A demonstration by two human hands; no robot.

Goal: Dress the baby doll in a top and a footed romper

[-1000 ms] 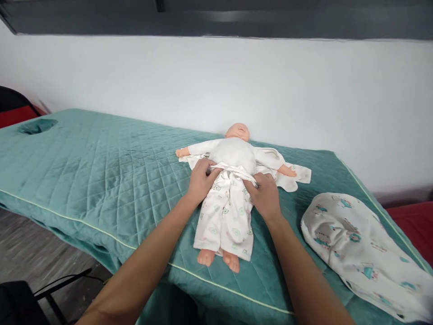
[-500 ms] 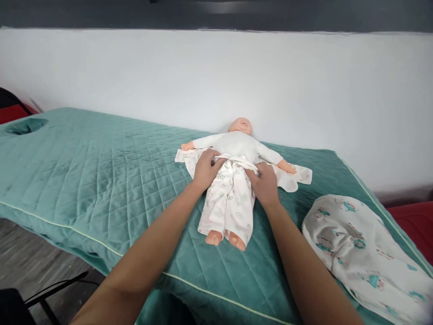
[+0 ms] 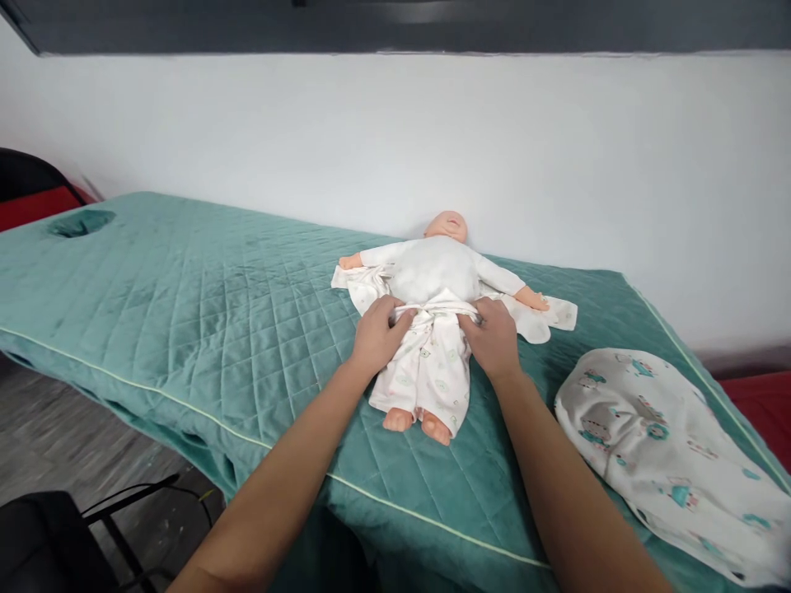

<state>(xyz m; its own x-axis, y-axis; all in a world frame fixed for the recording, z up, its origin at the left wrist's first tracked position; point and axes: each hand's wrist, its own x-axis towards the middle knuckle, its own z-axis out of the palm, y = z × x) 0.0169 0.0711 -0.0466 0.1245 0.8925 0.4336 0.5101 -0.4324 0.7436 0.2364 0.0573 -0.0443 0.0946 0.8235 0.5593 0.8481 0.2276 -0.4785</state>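
Altogether two hands [image 3: 376, 336] [image 3: 495, 339], one doll [image 3: 435, 270]

Perhaps a massage room, holed bed [image 3: 203, 313]

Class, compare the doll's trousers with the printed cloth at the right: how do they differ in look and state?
The trousers are on the doll, gripped at the waist by the left hand and the right hand; the cloth lies apart, with no hand on it. The trousers carry small, pale prints; the cloth carries bolder teal figures. Both are whitish, patterned fabric.
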